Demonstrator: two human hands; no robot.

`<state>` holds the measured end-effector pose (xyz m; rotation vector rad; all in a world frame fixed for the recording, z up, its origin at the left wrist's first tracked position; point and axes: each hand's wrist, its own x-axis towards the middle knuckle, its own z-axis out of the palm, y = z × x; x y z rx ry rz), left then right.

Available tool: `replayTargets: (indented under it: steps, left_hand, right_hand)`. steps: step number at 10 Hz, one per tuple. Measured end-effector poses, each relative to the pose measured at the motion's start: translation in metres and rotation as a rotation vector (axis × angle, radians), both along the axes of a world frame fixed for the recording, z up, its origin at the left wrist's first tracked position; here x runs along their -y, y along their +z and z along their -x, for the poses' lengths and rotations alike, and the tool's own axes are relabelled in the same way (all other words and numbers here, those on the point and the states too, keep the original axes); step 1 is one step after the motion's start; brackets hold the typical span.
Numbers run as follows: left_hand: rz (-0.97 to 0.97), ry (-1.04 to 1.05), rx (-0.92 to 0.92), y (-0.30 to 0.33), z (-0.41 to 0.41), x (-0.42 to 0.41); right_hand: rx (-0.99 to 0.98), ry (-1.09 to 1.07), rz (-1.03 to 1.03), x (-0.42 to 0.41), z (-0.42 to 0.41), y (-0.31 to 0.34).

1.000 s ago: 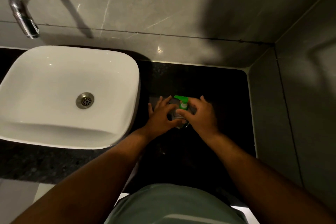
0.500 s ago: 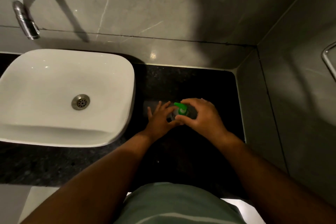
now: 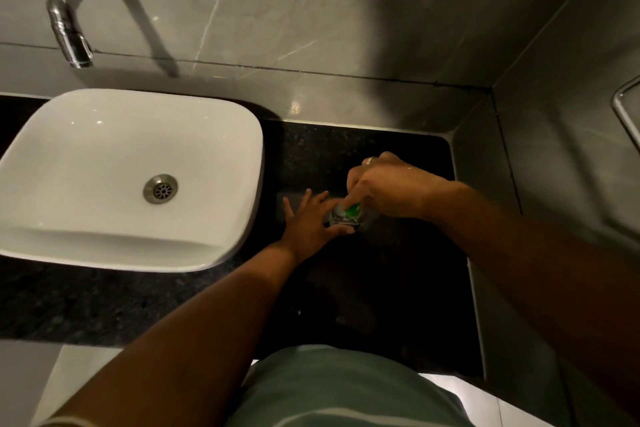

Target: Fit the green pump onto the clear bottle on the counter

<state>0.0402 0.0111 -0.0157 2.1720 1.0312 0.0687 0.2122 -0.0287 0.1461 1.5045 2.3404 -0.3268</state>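
The clear bottle (image 3: 341, 218) stands on the black counter (image 3: 398, 288), seen from above, right of the sink. My left hand (image 3: 310, 220) wraps its left side with the fingers spread around it. The green pump (image 3: 353, 209) sits on top of the bottle; only a small green patch shows under my right hand (image 3: 388, 185), whose fingers are closed down over it from above. A ring shows on one finger of that hand. The pump's nozzle is hidden.
A white basin (image 3: 131, 177) sits on the counter to the left, with a chrome wall tap (image 3: 69, 28) above it. Grey tiled walls close the back and right side. A metal rail (image 3: 627, 114) shows at the right edge.
My right hand has turned and risen over the pump, now covering most of it. The left hand stays around the bottle. The camera has shifted slightly.
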Motion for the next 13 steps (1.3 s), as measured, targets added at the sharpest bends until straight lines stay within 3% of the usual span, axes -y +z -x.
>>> replayTargets:
  steps: [4, 8, 11, 12, 13]
  left_hand:
    - [0.009, 0.003, -0.027, 0.005, 0.000, 0.001]
    - [0.020, 0.007, -0.010, 0.011, 0.001, 0.006]
    - [0.018, 0.011, -0.003, 0.012, 0.001, 0.008]
    - [0.009, -0.021, 0.002, 0.007, 0.006, 0.006]
    - [0.017, -0.021, -0.104, 0.006, 0.015, 0.005]
  right_hand:
    - [-0.039, 0.115, 0.117, -0.012, 0.000, 0.009]
    - [-0.176, 0.005, 0.065, -0.001, -0.005, -0.001]
    - [-0.174, -0.041, 0.089, -0.001, -0.003, -0.001]
    - [-0.256, -0.079, 0.031, 0.008, -0.011, -0.006]
    - [-0.432, -0.362, -0.143, 0.032, -0.021, -0.017]
